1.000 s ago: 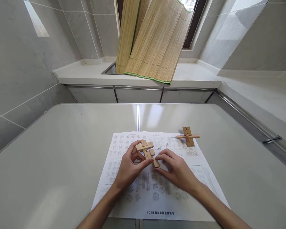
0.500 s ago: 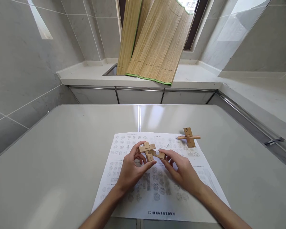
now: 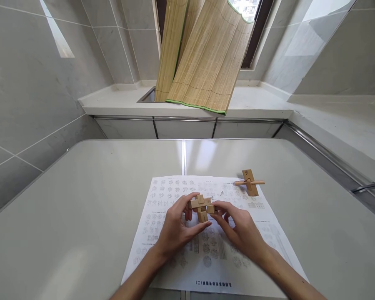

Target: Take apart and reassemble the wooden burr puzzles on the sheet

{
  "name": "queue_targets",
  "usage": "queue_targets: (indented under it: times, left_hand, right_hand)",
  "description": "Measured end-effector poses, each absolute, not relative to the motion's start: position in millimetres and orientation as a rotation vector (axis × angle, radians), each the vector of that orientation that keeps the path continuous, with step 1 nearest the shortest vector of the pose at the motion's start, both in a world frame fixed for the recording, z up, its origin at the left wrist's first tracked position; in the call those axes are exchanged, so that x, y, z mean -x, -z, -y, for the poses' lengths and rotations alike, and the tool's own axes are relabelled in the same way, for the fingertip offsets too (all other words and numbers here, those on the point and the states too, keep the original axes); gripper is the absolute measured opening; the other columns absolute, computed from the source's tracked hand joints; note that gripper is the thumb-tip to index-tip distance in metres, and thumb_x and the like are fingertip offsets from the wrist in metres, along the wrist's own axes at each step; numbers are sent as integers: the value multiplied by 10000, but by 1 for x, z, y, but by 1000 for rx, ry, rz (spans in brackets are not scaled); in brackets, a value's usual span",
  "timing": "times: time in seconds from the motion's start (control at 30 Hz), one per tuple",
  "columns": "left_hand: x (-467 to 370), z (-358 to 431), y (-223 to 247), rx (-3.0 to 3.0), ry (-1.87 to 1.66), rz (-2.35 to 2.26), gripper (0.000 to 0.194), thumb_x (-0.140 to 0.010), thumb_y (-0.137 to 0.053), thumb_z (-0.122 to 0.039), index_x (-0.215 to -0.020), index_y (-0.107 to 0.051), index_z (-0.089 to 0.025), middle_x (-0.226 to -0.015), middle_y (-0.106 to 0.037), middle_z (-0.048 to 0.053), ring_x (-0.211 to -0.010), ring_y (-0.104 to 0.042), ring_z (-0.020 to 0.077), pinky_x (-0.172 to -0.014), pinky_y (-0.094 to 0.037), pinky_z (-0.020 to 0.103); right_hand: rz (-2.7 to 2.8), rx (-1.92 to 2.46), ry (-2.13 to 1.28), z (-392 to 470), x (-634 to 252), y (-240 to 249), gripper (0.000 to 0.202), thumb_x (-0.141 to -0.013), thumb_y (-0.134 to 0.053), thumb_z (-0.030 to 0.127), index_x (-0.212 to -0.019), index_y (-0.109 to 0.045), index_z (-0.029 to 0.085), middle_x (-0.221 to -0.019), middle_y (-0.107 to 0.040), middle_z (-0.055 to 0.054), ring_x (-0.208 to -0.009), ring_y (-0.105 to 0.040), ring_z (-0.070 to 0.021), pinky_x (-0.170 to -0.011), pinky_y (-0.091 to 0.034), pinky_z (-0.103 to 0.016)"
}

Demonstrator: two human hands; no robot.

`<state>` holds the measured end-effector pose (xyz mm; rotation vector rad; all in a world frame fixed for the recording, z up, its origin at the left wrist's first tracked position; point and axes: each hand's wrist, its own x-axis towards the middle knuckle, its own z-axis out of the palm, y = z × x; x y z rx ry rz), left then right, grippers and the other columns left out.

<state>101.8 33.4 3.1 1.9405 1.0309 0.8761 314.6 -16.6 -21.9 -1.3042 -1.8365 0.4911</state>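
Observation:
Over the middle of a printed paper sheet (image 3: 187,275), my left hand (image 3: 178,225) grips a small assembly of interlocking wooden blocks (image 3: 201,204) between thumb and fingers. My right hand (image 3: 240,221) pinches a wooden block (image 3: 211,209) by its right end. That block's left end meets the right side of the assembly; whether it is inserted there is too small to tell. Beyond my right hand, a flat wooden piece with a dark mark and a rod through it (image 3: 251,190) lies at the sheet's upper right edge.
The sheet rests on a glossy pale table (image 3: 81,208) with a seam down its middle. Behind the table are a white ledge (image 3: 112,100) and a bamboo mat (image 3: 206,62) hanging before a window. Grey tiled walls stand on both sides.
My left hand and the assembly have moved slightly right and nearer to me. The block in my right hand, earlier apart at its outer end, now sits close against the assembly. The view has shifted slightly.

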Motion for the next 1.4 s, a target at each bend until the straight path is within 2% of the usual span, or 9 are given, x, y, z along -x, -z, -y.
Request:
queue_targets:
  times: [0.1, 0.3, 0.5, 0.6, 0.7, 0.87, 1.03, 1.23, 1.4]
  left_hand:
    - [-101, -34, -2, -1947, -872, -1019, 651, -817, -839, -470, -1377, -582, -260, -1020, -680, 26, -692, -519, 140, -683, -510, 275]
    - [-100, -34, 4, -2013, -830, -943, 636, -826, -849, -387, -1380, -560, -268, -919, -622, -1, -718, -520, 150, -692, -490, 275]
    - [-100, -33, 5, -2066, -799, -951, 655, -801, -872, -363, -1387, -586, -308, -1101, -610, 46, -784, -525, 159, -731, -516, 298]
    - [-100, -33, 3, -1997, -797, -918, 646, -799, -867, -403, -1378, -595, -315, -1190, -625, 65, -787, -547, 157, -703, -539, 292]
    - [-101, -33, 1, -1892, -787, -872, 642, -803, -858, -433, -1373, -600, -288, -1115, -678, 58, -790, -592, 168, -676, -552, 287]
    - [-101, -34, -3, -1680, -812, -860, 725, -776, -885, -430, -1408, -582, -246, -1145, -704, 83, -800, -626, 166, -776, -594, 335]
    - [-101, -32, -9, -1613, -781, -773, 704, -814, -858, -371, -1437, -554, -248, -1112, -702, 82, -895, -672, 200, -866, -594, 362]
    - [-101, -29, -16, -1695, -752, -698, 620, -877, -769, -269, -1448, -531, -297, -1230, -653, 79, -1087, -660, 244, -961, -559, 380]
    - [-100, -28, -16, -1745, -725, -659, 614, -901, -733, -257, -1467, -501, -307, -1208, -653, 69, -1043, -649, 230, -959, -552, 389]
  right_hand:
    - [1837, 1284, -509, 16, -314, 23, 196, -1067, -533, 286, -1260, -556, 266, -870, -714, -37, -634, -641, -177, -523, -515, -283]
    - [1820, 1243, -533, 17, -314, 18, 190, -1058, -541, 244, -1243, -574, 276, -952, -728, -43, -691, -662, -179, -551, -535, -283]
    - [1826, 1174, -611, 20, -313, 14, 214, -1048, -538, 222, -1245, -593, 289, -965, -746, -34, -685, -671, -179, -570, -554, -289]
    - [1791, 1198, -642, 21, -313, 14, 198, -1049, -544, 268, -1229, -624, 286, -968, -746, -47, -693, -670, -189, -542, -545, -286]
    - [1725, 1248, -671, 20, -314, 16, 198, -1043, -569, 356, -1207, -643, 272, -889, -725, -42, -678, -659, -196, -536, -540, -287]
    - [1644, 1349, -715, 17, -314, 18, 291, -1082, -470, 417, -1273, -610, 246, -852, -683, -36, -686, -634, -192, -643, -549, -304]
    - [1714, 1348, -825, 14, -313, 12, 329, -1080, -445, 479, -1052, -661, 233, -840, -668, -42, -694, -589, -197, -620, -497, -297]
    - [1646, 1316, -1125, 15, -315, 4, 424, -1055, -453, 573, -862, -587, 220, -678, -544, 21, -633, -510, -167, -599, -412, -277]
    - [1591, 1237, -1281, 16, -317, 6, 471, -1055, -430, 588, -763, -512, 228, -644, -548, 21, -606, -497, -159, -590, -418, -281]
